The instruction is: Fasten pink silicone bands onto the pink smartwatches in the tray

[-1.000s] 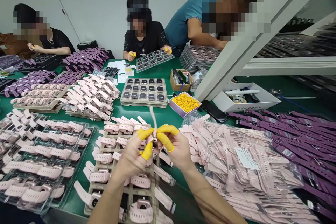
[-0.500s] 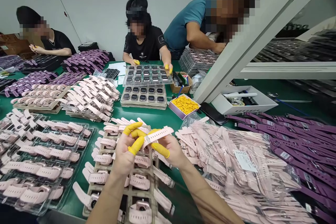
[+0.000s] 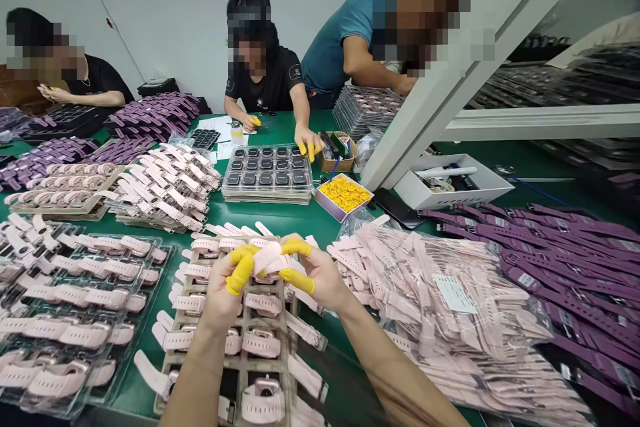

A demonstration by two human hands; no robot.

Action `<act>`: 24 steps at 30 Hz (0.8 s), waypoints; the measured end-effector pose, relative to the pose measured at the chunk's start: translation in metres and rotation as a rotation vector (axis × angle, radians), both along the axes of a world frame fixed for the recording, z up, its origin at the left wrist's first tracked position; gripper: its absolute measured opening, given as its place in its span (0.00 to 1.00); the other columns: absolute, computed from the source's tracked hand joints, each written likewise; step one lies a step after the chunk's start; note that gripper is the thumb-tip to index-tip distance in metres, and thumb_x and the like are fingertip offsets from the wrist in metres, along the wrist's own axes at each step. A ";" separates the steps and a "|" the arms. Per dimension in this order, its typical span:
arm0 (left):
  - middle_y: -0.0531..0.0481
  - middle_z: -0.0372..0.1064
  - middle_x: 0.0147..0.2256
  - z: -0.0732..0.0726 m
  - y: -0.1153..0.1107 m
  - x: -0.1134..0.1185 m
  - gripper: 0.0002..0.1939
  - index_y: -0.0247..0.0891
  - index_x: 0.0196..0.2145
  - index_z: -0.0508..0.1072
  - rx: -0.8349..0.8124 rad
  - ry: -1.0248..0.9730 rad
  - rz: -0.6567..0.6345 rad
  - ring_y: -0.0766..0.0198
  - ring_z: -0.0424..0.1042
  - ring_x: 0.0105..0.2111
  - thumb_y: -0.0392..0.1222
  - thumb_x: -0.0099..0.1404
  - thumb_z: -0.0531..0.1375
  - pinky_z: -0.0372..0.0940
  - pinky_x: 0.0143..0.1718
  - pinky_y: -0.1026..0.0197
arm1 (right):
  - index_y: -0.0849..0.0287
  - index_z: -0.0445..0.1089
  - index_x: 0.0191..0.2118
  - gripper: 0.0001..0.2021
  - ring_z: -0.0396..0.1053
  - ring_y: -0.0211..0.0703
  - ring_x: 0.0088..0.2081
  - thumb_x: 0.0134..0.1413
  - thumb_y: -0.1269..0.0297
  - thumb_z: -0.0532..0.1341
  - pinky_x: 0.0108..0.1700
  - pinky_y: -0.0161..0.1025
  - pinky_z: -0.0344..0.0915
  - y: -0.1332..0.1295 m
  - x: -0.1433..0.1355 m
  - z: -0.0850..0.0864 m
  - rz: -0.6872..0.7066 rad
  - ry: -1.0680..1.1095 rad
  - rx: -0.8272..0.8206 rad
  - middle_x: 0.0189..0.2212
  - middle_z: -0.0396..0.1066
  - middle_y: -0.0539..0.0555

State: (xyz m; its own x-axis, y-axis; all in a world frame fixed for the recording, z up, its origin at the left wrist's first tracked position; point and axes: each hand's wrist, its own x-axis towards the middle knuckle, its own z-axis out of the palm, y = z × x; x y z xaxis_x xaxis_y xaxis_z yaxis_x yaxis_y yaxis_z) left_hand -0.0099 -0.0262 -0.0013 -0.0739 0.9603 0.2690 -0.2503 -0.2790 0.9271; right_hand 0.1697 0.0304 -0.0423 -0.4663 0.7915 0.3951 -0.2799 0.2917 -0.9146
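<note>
Both of my hands wear yellow finger cots and meet over the tray in front of me. My left hand (image 3: 226, 285) pinches one side of a pale pink watch strap (image 3: 269, 257), and my right hand (image 3: 313, 275) grips its other side. The strap looks folded or curved between the fingers; whether a watch case is attached is hidden. Below my hands lies a beige tray (image 3: 243, 365) with dark compartments. Several pink-strapped watches (image 3: 263, 343) rest in it, some straps sticking out over its edges.
To the right lie bagged pink straps (image 3: 430, 300) and purple straps (image 3: 560, 267). Stacked clear trays of pink watches (image 3: 75, 320) stand at left. Beyond are a box of yellow finger cots (image 3: 347, 195), a white box (image 3: 453, 180), a slanted white post (image 3: 450, 90) and several co-workers.
My hands have turned the strap, so its holed length no longer points up to the right. Across the table, a co-worker's lifted tray now rests on the stack. The view has shifted slightly.
</note>
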 end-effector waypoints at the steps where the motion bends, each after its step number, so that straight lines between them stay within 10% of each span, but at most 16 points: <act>1: 0.47 0.75 0.30 0.001 0.001 0.001 0.18 0.38 0.34 0.80 -0.006 -0.023 0.031 0.60 0.72 0.31 0.57 0.67 0.65 0.68 0.36 0.59 | 0.50 0.77 0.47 0.14 0.71 0.50 0.50 0.59 0.52 0.71 0.57 0.49 0.65 0.001 0.000 -0.001 -0.004 0.013 0.002 0.46 0.71 0.55; 24: 0.50 0.69 0.29 0.006 0.000 0.002 0.21 0.37 0.28 0.72 -0.222 0.245 0.066 0.61 0.66 0.33 0.58 0.63 0.67 0.64 0.38 0.61 | 0.50 0.77 0.49 0.16 0.70 0.50 0.48 0.58 0.51 0.71 0.54 0.50 0.67 0.003 0.006 0.006 -0.009 -0.040 0.088 0.43 0.73 0.56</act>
State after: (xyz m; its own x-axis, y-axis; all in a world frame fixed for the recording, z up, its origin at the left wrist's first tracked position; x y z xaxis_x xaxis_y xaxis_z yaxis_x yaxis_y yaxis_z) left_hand -0.0081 -0.0259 0.0044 -0.0972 0.9927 0.0714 -0.0003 -0.0718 0.9974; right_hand 0.1754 0.0335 -0.0361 -0.4762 0.7586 0.4448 -0.2407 0.3741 -0.8956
